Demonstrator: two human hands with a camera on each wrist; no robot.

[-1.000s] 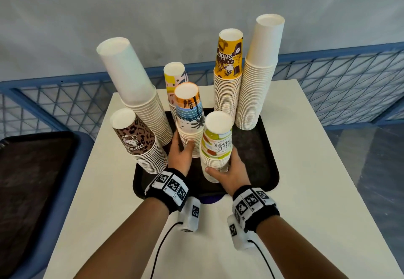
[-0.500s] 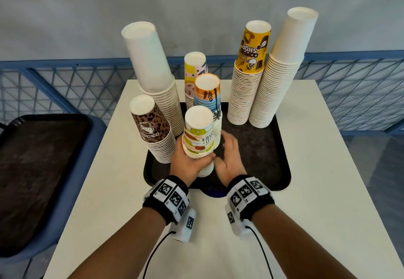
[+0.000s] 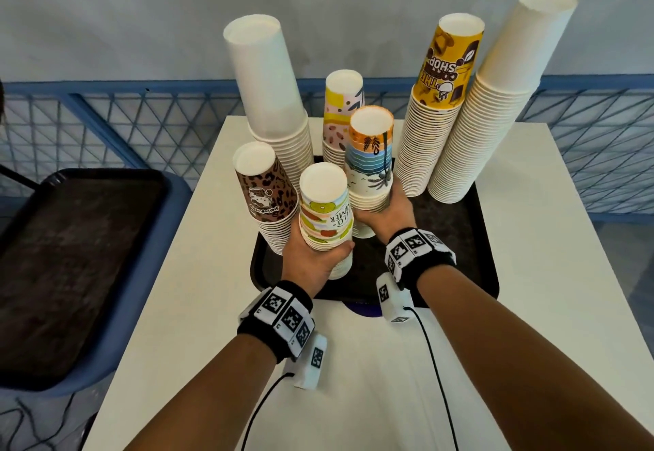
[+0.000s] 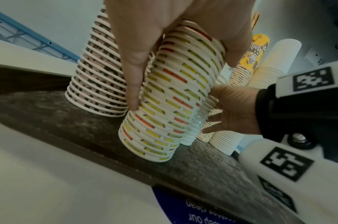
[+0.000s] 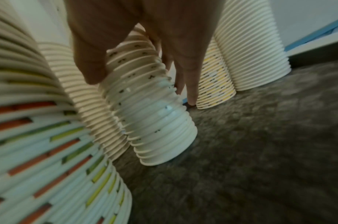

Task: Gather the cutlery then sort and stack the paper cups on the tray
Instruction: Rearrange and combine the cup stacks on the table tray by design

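Several upside-down paper cup stacks stand on the dark tray (image 3: 456, 256). My left hand (image 3: 318, 256) grips the fruit-print stack (image 3: 323, 210) at the tray's front, close beside the leopard-print stack (image 3: 263, 192). In the left wrist view the left hand (image 4: 183, 84) wraps the fruit-print stack (image 4: 164, 121), which leans with its rim on the tray (image 4: 68, 121). My right hand (image 3: 385, 210) holds the palm-print stack (image 3: 371, 157) low down. The right wrist view shows the right hand (image 5: 141, 91) curled round that palm-print stack (image 5: 156, 121), which is tilted. No cutlery is in sight.
Behind stand a tall white stack (image 3: 262, 72), a yellow-pink stack (image 3: 341, 111), a coffee-shop stack (image 3: 435, 107) and another tall white stack (image 3: 495, 97). The white table (image 3: 548, 273) surrounds the tray. A second dark tray (image 3: 81, 238) lies left; a blue mesh railing (image 3: 141, 125) runs behind.
The fruit-print stack passed from my right hand to my left and moved left beside the leopard stack. My right hand went to the palm-print stack, which my left held before.
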